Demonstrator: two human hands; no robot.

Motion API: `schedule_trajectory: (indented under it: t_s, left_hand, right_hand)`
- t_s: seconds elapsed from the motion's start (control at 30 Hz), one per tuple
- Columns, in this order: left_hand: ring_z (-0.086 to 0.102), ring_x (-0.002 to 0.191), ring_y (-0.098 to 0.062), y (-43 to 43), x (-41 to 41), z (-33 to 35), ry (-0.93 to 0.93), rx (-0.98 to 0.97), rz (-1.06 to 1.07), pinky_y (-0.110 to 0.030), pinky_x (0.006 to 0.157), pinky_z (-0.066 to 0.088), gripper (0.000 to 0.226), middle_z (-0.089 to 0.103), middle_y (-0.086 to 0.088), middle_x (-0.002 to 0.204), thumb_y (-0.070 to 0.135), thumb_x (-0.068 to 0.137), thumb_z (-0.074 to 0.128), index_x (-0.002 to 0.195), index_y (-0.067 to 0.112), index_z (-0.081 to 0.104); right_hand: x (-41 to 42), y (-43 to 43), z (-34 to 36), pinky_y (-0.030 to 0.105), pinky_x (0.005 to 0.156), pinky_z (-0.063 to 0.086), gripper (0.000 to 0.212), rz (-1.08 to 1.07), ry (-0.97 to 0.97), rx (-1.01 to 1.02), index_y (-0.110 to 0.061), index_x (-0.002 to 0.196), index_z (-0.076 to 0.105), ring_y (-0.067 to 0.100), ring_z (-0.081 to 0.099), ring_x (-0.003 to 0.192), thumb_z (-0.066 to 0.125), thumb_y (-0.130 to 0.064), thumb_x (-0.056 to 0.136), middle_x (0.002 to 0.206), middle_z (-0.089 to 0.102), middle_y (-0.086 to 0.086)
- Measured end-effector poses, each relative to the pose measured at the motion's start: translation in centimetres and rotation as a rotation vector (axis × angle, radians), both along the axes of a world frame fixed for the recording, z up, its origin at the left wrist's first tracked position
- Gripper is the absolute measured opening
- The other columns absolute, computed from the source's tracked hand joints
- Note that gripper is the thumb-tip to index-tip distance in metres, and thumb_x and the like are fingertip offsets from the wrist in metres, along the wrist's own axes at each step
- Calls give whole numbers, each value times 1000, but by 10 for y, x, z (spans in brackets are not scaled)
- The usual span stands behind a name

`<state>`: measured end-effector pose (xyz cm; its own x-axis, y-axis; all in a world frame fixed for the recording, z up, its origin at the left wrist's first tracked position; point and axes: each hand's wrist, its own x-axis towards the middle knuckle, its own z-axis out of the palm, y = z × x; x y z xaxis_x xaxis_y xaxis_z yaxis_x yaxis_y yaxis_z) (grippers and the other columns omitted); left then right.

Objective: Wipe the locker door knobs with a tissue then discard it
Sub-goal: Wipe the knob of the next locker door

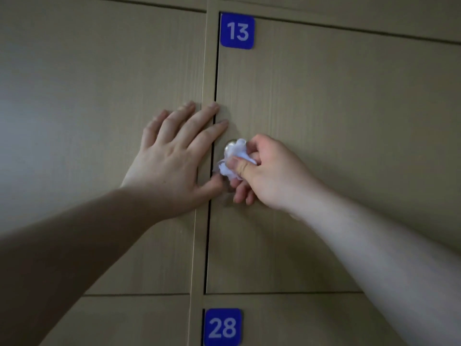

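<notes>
A round metal knob (pixel 230 145) sits near the left edge of the beige locker door (pixel 336 146) numbered 13. My right hand (pixel 269 173) is shut on a crumpled white tissue (pixel 233 162) and presses it against the knob's lower right side, so only the knob's upper left part shows. My left hand (pixel 174 158) lies flat and open against the lockers, fingers spread across the gap between the two doors just above and left of the knob, its thumb close to the tissue.
A blue plate with 13 (pixel 237 31) marks the door's top left corner. Another blue plate with 28 (pixel 222 327) marks the locker below. A plain beige door (pixel 87 83) fills the left side, with a vertical post (pixel 208 71) between the doors.
</notes>
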<state>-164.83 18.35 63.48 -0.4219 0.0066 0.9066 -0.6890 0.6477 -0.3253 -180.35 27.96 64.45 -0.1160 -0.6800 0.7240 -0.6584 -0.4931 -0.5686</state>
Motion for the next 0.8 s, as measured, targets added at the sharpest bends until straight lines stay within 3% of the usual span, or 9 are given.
schedule_trajectory:
  t_s: [0.17,0.3,0.53,0.63,0.8]
  left_hand:
    - [19,148,-19,16,10,11,-57,80,-58,-46,116,16,84,25,10,161,72,78,35,150,29,35]
    - [23,147,-20,30,-3,10,-87,47,-164,-45,113,20,80,30,7,160,58,79,40,151,25,35]
    - [34,141,-24,81,-75,24,-77,-52,-232,-41,109,25,75,40,1,155,60,85,36,148,18,43]
    - [37,139,-25,98,-116,30,-67,-39,-228,-39,109,25,74,41,3,154,58,84,37,146,20,44]
    - [41,135,-23,122,-198,33,-83,-20,-236,-37,106,27,72,44,4,152,59,82,38,143,21,46]
  right_hand:
    - [-6,8,-1,21,38,40,14,21,70,128,-17,89,51,13,58,40,54,-24,100,58,64,-1]
    - [-28,24,-1,22,41,42,17,-30,152,110,-22,83,56,16,61,46,56,-27,99,59,66,-2]
    - [-95,73,20,26,55,47,14,-120,210,46,-23,93,62,20,69,59,57,-35,98,69,70,1]
    - [-132,99,28,30,55,49,17,-155,239,18,-20,91,63,24,71,61,57,-34,97,71,72,4]
    - [-206,156,45,26,48,47,12,-219,273,-49,-26,87,63,12,68,57,58,-30,97,71,71,-4]
